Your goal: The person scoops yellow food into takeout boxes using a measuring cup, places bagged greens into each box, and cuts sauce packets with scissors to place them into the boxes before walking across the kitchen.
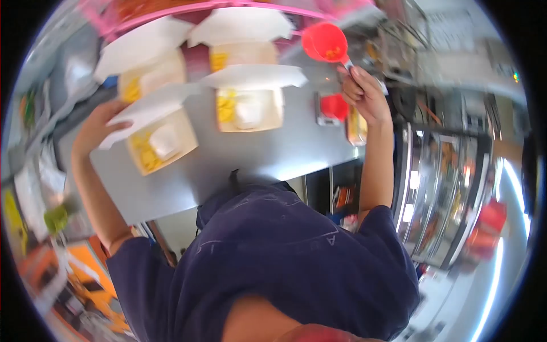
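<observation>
My right hand is wrapped around the handle of a red scoop, raised over the far right of the metal table; small orange-yellow bits show inside its bowl. At the left, my left hand pinches the raised white lid of the near left food box. That box holds yellow pieces and a white mound. To its right stands another open food box with similar contents. Two more open boxes stand behind, partly hidden by the front lids.
Below my right hand, a red cup sits on what looks like a small scale, beside a yellowish container. A pink rack borders the far side of the metal table. A glass-fronted cabinet stands at the right.
</observation>
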A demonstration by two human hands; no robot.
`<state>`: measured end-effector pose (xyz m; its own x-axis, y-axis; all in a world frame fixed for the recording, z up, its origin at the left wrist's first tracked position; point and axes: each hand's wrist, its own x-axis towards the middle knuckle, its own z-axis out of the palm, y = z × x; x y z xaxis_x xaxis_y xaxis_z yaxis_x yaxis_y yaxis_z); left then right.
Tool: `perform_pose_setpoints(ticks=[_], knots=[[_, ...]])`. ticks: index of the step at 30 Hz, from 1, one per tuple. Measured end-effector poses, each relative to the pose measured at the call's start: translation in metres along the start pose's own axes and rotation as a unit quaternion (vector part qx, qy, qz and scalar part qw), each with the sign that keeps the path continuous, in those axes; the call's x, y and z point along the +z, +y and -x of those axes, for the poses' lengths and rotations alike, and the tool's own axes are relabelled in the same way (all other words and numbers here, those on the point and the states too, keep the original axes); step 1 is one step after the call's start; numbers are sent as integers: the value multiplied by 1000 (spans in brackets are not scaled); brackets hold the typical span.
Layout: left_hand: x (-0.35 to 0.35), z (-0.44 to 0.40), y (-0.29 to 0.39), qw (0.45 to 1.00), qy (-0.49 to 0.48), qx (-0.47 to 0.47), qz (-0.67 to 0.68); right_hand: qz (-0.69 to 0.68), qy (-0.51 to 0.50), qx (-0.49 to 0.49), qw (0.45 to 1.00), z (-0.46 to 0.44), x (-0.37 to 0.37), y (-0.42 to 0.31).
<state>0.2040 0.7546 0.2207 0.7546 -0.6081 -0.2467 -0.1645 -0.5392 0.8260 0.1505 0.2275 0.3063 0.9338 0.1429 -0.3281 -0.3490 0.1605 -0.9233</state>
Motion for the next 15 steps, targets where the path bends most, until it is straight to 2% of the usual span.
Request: perform_pose_setpoints(ticks=[2,4,6,8,9,10,12,15], knots=[[9,-9,-19,993,55,-74,74,137,137,7,981,61,-58,-7],[5,-22,-41,992,92,-90,-3,255,281,19,925,113,-98,-5],[13,-33,-17,990,137,-45,0,389,366,70,843,149,-146,10],[23,-40,9,977,212,-26,-19,616,357,-18,702,170,-216,53],[34,-43,30,963,265,-27,-38,658,343,89,665,173,-208,48],[47,-47,51,945,320,-29,-56,693,342,89,628,176,-221,61],[79,-59,96,923,383,10,-35,727,320,118,596,174,-251,79],[137,-83,155,903,427,51,-2,752,202,164,606,162,-299,98]])
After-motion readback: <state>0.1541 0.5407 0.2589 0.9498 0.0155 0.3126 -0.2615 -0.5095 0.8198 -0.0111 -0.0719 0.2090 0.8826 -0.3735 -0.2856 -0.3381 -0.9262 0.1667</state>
